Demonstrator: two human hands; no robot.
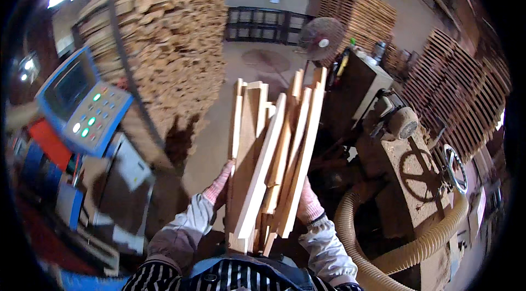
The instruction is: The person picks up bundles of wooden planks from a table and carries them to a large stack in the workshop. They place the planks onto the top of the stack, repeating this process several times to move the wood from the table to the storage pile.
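Observation:
A bundle of long wooden boards [260,167] stands out in front of my body, its near ends close to my chest. The boards lie at slightly different angles, and their far ends are uneven. My left hand [219,181], in a pinkish glove, grips the bundle's left side. On the opposite side my right hand [310,203], gloved alike, presses against the outer board. Most of the fingers of both hands are hidden behind or under the wood. Pale sleeves cover both forearms.
At the left stands a blue control panel [87,102] with lit buttons; beyond it rises a tall stack of boards [170,44]. A dusty machine [405,181] with handwheels and a ribbed hose [422,250] is on the right. A fan [322,39] and stacked slats [455,93] stand farther back.

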